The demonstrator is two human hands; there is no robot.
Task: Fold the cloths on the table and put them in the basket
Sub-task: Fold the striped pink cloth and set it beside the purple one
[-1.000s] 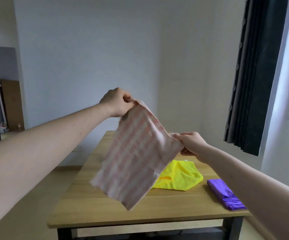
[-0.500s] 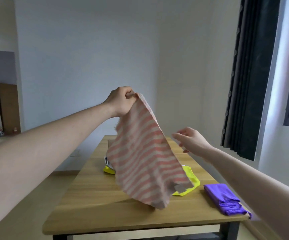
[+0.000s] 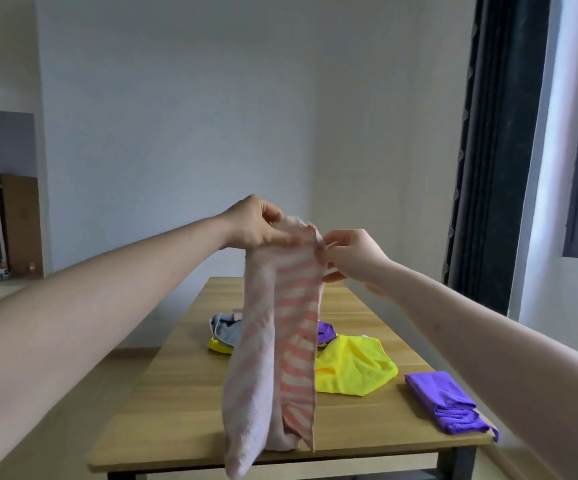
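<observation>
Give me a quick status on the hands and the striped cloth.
Left hand and right hand both pinch the top edge. Striped cloth hangs doubled over the table. Nothing in the way.

My two arms are bare from the frame edges to the wrists, no sleeves, watch or rings showing. The left hand enters from eight o'clock, the right hand from four o'clock. Fingernails look short and unpainted.
</observation>
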